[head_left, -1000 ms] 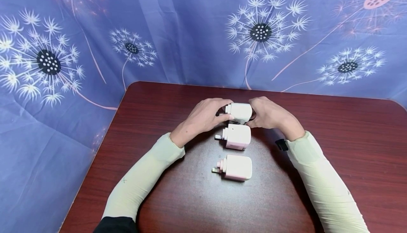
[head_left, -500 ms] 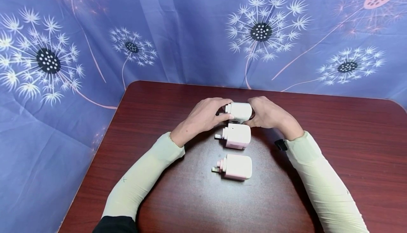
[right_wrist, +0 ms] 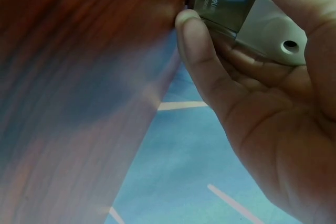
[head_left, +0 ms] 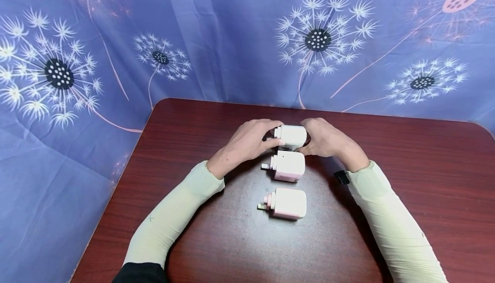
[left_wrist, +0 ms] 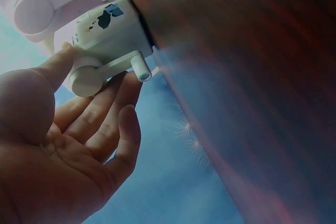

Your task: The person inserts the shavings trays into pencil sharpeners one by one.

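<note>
At the far end of a row of three crank pencil sharpeners, both hands hold the white pencil sharpener (head_left: 294,135). My left hand (head_left: 251,140) has its thumb on the near side and its fingers on the far side, by the crank end. From the other end, my right hand (head_left: 326,139) grips the same body. In the left wrist view its crank handle (left_wrist: 139,66) and a dark printed picture show. The right wrist view shows a see-through drawer (right_wrist: 223,3) marked "deli" and a round pencil hole (right_wrist: 290,46). Close behind it comes a pinkish-white sharpener (head_left: 290,165), its crank pointing left.
Nearest the person lies another pinkish-white sharpener (head_left: 290,203), crank to the left. All stand on a dark red wooden table (head_left: 209,248) with a rounded far left corner. A blue curtain (head_left: 239,38) with dandelion prints hangs behind the table's back edge.
</note>
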Motion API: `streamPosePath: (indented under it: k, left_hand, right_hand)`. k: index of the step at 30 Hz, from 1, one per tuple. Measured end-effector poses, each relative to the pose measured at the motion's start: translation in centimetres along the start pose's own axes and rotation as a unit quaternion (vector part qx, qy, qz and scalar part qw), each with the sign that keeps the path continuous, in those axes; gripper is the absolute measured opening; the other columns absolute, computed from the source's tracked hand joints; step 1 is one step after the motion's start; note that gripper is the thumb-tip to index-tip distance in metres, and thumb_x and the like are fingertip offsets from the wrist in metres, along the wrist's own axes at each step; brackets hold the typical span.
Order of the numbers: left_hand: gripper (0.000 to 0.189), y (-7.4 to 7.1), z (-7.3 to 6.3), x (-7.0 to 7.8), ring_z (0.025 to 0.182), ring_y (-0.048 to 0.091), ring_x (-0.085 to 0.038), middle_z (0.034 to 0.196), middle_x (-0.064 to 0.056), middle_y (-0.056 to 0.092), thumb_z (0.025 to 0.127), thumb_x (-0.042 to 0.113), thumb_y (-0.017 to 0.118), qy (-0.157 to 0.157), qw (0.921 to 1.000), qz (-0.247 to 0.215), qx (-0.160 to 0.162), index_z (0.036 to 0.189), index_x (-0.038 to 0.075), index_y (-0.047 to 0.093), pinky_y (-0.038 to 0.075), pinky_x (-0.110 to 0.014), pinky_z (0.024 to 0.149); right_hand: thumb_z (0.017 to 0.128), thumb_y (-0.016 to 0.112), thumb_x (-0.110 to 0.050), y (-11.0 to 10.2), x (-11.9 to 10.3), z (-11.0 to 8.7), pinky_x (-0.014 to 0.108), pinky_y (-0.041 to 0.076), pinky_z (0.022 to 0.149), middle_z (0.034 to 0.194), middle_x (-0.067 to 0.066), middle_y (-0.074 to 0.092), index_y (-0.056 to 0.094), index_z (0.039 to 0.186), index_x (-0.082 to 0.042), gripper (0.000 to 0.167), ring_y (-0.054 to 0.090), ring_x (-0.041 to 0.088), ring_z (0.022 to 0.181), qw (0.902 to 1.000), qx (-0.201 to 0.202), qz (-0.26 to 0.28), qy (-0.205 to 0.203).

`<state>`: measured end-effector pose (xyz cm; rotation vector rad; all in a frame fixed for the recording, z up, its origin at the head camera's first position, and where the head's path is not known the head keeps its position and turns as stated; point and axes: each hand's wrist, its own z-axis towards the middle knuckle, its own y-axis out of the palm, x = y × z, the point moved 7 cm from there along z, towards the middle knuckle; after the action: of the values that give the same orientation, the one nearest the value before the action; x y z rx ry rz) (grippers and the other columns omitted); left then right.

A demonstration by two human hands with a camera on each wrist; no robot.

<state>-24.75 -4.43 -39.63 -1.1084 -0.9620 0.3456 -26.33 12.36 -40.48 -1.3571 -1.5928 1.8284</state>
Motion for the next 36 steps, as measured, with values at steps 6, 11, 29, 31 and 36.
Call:
streamPosePath:
  k: [6,11,29,31,36]
  left_hand:
    - [0.051,0.2,-0.1,-0.2,0.115,0.069,-0.017,0.132,0.000,0.072,0.101,0.038,0.075,-0.005,1.0000,0.000,0.000,0.145,0.016,0.064,0.054,-0.037,0.096]
    - [0.053,0.4,-0.2,-0.4,0.123,0.067,-0.017,0.138,-0.002,0.070,0.103,0.040,0.072,-0.004,1.0000,0.003,-0.006,0.149,0.016,0.061,0.053,-0.037,0.102]
    - [0.066,-0.8,-1.2,-1.6,0.132,0.062,-0.019,0.147,-0.005,0.063,0.104,0.044,0.068,-0.017,0.9997,-0.014,-0.006,0.157,0.011,0.049,0.046,-0.039,0.113]
    - [0.065,-1.0,-1.4,-1.8,0.130,0.063,-0.018,0.143,-0.005,0.065,0.104,0.043,0.069,-0.017,0.9998,-0.013,-0.002,0.157,0.011,0.049,0.047,-0.039,0.112]
    - [0.066,-1.6,-2.0,-2.3,0.129,0.064,-0.019,0.138,-0.003,0.069,0.104,0.044,0.068,-0.021,0.9997,-0.007,0.009,0.157,0.011,0.049,0.044,-0.044,0.113]
  right_hand:
    - [0.075,0.094,-0.017,0.2,0.0,-0.1,0.044,0.054,0.077,0.088,0.006,0.066,0.064,0.099,-0.003,0.040,0.062,0.024,0.078,1.0000,0.001,0.006,-0.001]
    - [0.075,0.093,-0.019,0.5,0.0,-0.1,0.046,0.054,0.080,0.090,0.007,0.067,0.065,0.102,-0.002,0.042,0.063,0.026,0.083,0.9998,0.014,0.012,-0.003]
    - [0.078,0.091,-0.017,0.1,0.4,-1.0,0.045,0.053,0.081,0.094,0.010,0.068,0.062,0.100,-0.005,0.038,0.065,0.027,0.087,0.9992,0.036,0.018,-0.001]
    - [0.079,0.089,-0.015,0.0,0.5,-1.3,0.045,0.055,0.082,0.096,0.012,0.069,0.063,0.100,-0.005,0.035,0.067,0.027,0.089,0.9989,0.039,0.024,-0.003]
    - [0.085,0.087,-0.016,-0.4,0.8,-2.1,0.044,0.054,0.085,0.102,0.012,0.069,0.068,0.110,-0.001,0.035,0.067,0.027,0.092,0.9979,0.058,0.028,-0.012]
